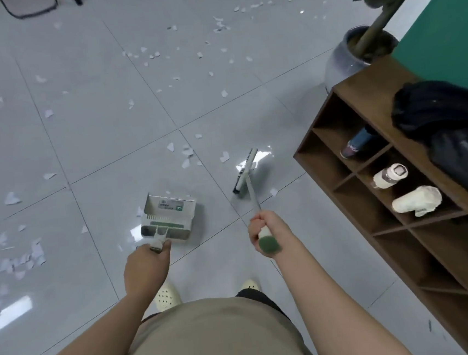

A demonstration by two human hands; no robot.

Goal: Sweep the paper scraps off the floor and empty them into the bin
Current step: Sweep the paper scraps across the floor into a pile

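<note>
Head view, looking down at a grey tiled floor (93,128). The left hand (147,267) has its fingers wrapped around the handle of a pale dustpan (169,216), which sits low over the floor just ahead of the person's feet, its open mouth facing away from them. The right hand (263,229) grips the long handle of a broom (245,174) near its green top end; the handle slants forward and down to a narrow dark-edged head that rests on the floor to the right of the dustpan, apart from it.

Paper scraps (186,153) lie all over the floor. One small cluster sits just beyond the dustpan and to the left of the broom head, a thicker heap lies at the left edge, and many more are spread toward the far side of the room. One scrap lies just to the right of the broom handle.

On the right stands a brown wooden shelf (336,150) with square compartments holding a white bottle (389,175), a crumpled white cloth (416,201) and a dark bottle, with dark bags on top. Beyond it is a potted plant (358,53) in a glossy pot.
</note>
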